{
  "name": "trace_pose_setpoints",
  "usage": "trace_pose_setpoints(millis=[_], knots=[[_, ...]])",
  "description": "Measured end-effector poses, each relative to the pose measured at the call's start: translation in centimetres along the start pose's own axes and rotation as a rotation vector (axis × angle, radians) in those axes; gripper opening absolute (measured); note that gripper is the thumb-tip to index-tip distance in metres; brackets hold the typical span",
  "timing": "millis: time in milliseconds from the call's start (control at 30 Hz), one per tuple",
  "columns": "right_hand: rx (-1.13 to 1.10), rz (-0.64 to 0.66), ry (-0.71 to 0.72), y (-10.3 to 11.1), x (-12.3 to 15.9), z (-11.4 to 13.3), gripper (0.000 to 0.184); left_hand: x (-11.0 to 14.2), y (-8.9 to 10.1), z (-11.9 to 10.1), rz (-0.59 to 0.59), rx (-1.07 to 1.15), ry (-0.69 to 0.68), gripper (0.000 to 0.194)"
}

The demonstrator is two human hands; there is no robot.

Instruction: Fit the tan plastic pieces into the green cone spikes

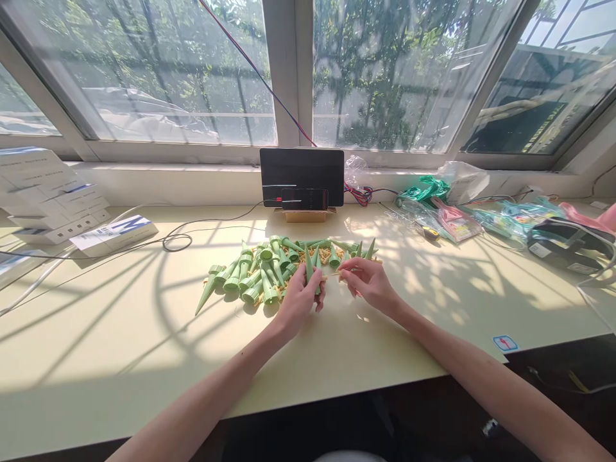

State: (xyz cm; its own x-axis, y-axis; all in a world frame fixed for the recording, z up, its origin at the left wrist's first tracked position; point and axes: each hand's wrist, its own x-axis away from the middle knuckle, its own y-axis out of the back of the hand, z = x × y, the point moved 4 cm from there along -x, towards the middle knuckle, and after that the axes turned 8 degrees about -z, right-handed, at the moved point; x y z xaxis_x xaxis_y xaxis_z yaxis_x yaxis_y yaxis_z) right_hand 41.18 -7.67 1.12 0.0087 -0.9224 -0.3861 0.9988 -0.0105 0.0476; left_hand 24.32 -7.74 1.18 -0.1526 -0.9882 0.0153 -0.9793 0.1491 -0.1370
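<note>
My left hand (301, 293) is closed around a green plastic cone (308, 262), its tip pointing up and away from me. Just to the right, my right hand (366, 281) pinches a small tan peg (335, 274) between thumb and fingertips, held toward the left hand. Behind and left of the hands lies a heap of similar green cones (267, 287), some standing, some on their sides. Small tan pegs (323, 255) are scattered among them. My fingers hide the lower part of the held cone.
A tablet (302, 170) and a phone (305, 199) stand at the back by the window. White boxes (115, 234) are stacked at left, with a cable (178, 242) looping across the table (120, 359). Plastic bags (426, 190) and a black device (568, 247) lie at right.
</note>
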Motion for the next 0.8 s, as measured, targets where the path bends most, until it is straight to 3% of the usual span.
trace_pose_setpoints(millis=[800], knots=[[0.069, 0.058, -0.010, -0.33, 0.27, 0.54, 0.027, 0.25, -0.24, -0.01, 0.042, -0.031, 0.036, 0.031]])
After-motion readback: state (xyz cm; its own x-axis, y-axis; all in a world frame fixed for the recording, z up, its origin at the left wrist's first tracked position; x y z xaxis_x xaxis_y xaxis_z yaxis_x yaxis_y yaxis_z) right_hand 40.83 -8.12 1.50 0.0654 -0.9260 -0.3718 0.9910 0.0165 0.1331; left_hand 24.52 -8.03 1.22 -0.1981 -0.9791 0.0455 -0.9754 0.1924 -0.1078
